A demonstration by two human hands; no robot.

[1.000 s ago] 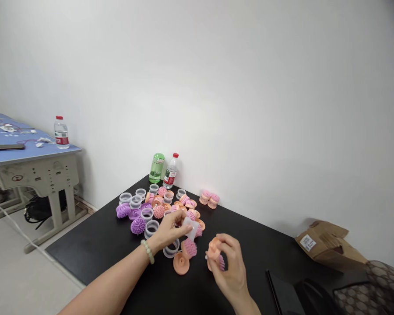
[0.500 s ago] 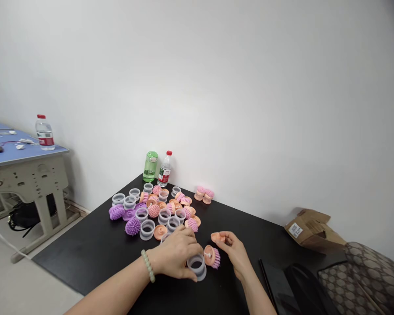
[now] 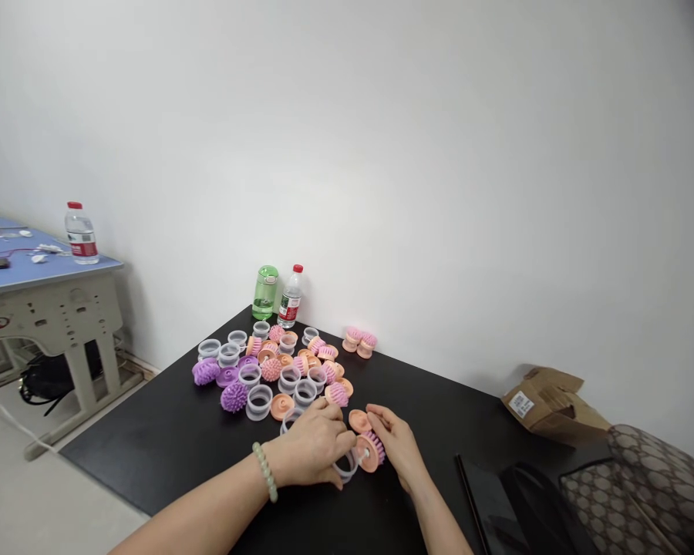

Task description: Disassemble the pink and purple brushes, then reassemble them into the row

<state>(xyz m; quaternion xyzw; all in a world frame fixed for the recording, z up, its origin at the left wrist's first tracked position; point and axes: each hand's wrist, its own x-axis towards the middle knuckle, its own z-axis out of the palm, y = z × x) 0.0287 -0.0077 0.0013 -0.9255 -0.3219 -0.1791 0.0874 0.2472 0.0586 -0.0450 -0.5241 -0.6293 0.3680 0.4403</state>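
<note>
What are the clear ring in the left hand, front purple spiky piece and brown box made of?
Clear ring: likely smooth plastic, from its cloudy, translucent wall.
Purple spiky piece: perhaps matte silicone or plastic, given its dull, dense nubs.
Brown box: apparently matte cardboard, by its colour and folded flaps.

- Left hand (image 3: 315, 447), toward seven o'clock; bare, slender-fingered, curved knuckles showing;
- bracelet (image 3: 264, 472) on the left wrist, between seven and eight o'clock; a single strand of round, pale green beads, closely strung, softly glossy;
- left forearm (image 3: 202, 515), also bare;
- right hand (image 3: 399, 449), toward five o'clock; bare, as is the right forearm (image 3: 436, 516); finer nail detail too small to tell
</note>
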